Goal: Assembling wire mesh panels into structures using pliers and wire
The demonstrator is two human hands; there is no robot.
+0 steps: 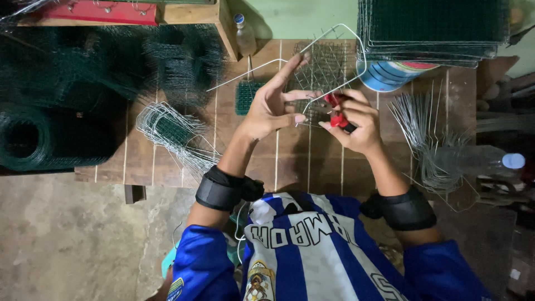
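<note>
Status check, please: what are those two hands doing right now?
Left hand steadies wire frame. Right hand grips red-handled pliers at the frame. Nothing in the way.

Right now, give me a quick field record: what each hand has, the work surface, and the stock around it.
Left hand: open, fingers spread, steadying the wire mesh piece
Right hand: closed on red-handled pliers, jaws at the mesh edge
Surface: wooden slat table
Left of hands: bent wire frames; dark green mesh rolls
Right of hands: loose wire bundle; clear plastic bottle
Far edge: stacked green mesh panels; small green mesh square
</note>
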